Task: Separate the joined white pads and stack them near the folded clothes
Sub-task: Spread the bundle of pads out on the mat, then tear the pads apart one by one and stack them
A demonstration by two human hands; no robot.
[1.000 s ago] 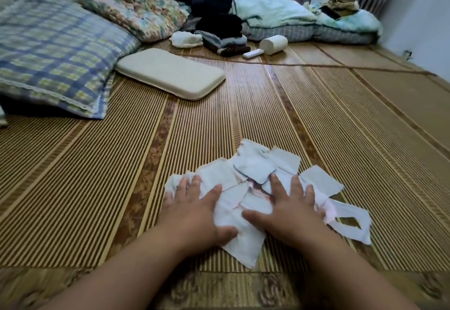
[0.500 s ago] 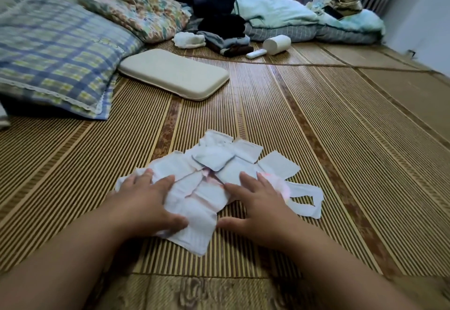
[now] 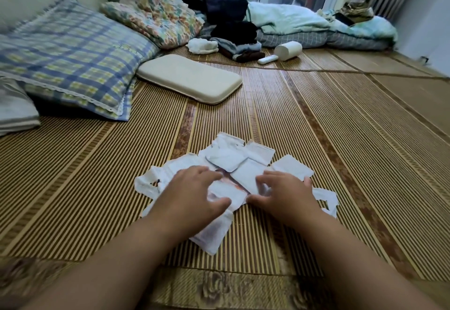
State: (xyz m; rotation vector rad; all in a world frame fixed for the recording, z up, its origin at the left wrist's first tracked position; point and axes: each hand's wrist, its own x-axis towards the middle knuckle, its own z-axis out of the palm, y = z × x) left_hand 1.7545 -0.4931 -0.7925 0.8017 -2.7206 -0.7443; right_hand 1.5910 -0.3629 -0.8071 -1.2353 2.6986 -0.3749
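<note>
Covering the floor of a bedroom, a striped woven mat (image 3: 341, 139) with brown patterned bands carries everything in view. At far left a blue-and-yellow plaid pillow (image 3: 73, 61) leans toward the wall, with a floral quilt (image 3: 160, 17) bunched behind it and a flat cream cushion (image 3: 190, 82) lying just beside its corner. Folded clothes (image 3: 238, 46), dark and grey, sit stacked at the mat's far edge, near a white cylinder (image 3: 288, 50) on its side. Pale green bedding (image 3: 316, 24) runs along the glass door to the right, where curtains hang.

In the foreground, a person's left hand (image 3: 192, 195) rests palm down on a loose heap of joined white pads (image 3: 226, 161), fingers relaxed and thumb spread wide. The heap lies on the mat in front of the person, well apart from the folded clothes. The right hand (image 3: 285, 192) sits on the heap's right side, its fingers (image 3: 263, 180) bent with the tips on a pad; motion blur leaves it unclear whether they pinch it.
</note>
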